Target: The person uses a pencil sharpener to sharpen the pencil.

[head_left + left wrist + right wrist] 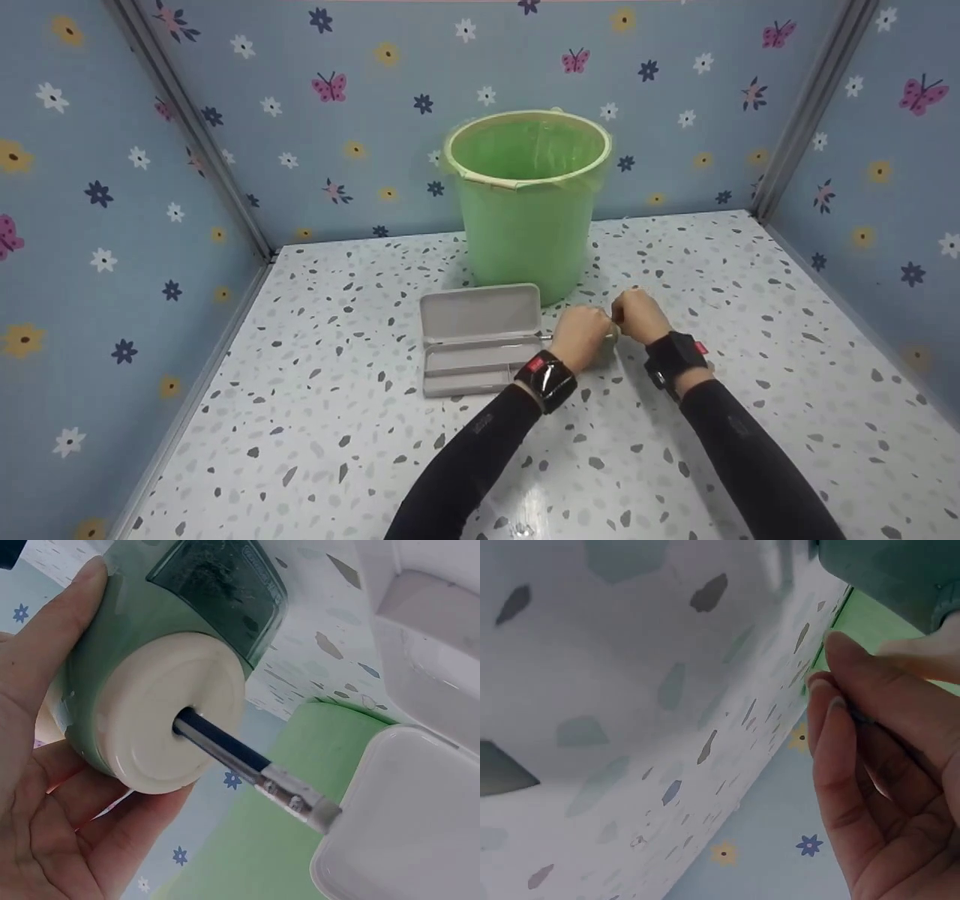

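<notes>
My left hand grips a green pencil sharpener with a cream front and a dark see-through shavings drawer. A dark pencil with a metal ferrule and eraser end sticks out of its round hole. On the sharpener's other side, my right hand has its fingers curled, thumb and forefinger tips together. It pinches what looks like the crank handle, mostly hidden within the fingers. An open grey pencil case lies left of the left hand, its lid raised toward the bin.
A green bin with a liner over its rim stands behind the pencil case and the hands. Flower-patterned walls enclose the speckled white table at the back and both sides.
</notes>
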`<state>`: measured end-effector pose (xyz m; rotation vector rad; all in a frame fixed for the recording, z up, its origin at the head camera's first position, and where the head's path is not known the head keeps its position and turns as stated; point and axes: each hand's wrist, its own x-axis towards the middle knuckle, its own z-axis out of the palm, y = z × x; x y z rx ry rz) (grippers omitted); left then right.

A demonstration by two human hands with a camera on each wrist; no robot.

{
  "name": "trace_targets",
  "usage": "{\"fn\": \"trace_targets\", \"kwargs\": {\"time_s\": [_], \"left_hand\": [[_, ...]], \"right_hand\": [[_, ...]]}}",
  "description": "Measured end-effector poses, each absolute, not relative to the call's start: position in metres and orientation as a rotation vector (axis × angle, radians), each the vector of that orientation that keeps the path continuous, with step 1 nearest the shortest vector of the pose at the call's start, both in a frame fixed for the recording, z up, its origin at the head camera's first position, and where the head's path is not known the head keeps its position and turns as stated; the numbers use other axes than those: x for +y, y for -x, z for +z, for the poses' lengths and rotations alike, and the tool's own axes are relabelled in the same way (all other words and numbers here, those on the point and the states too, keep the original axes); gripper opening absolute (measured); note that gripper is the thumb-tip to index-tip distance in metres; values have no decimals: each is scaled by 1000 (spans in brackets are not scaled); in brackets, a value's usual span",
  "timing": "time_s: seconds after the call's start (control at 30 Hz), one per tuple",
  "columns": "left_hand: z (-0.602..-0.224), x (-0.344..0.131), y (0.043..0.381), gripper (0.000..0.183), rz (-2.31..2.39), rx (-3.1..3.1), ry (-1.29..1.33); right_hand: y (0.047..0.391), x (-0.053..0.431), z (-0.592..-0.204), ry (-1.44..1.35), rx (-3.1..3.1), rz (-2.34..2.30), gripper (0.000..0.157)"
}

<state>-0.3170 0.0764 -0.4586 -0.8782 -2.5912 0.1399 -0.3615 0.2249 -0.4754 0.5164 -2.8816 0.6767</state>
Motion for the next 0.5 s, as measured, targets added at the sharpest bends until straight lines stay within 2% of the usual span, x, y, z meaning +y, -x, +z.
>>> {"fn": "trace_targets", "kwargs": {"time_s": [0.23, 0.5], "left_hand": [[-458, 77, 316, 25, 140, -2591, 884], [-455, 79, 313, 16, 145, -2645, 865]], "right_hand": [[353, 226, -480, -510, -2975, 739, 11], [337, 233, -479, -495, -3052, 806, 14]]}}
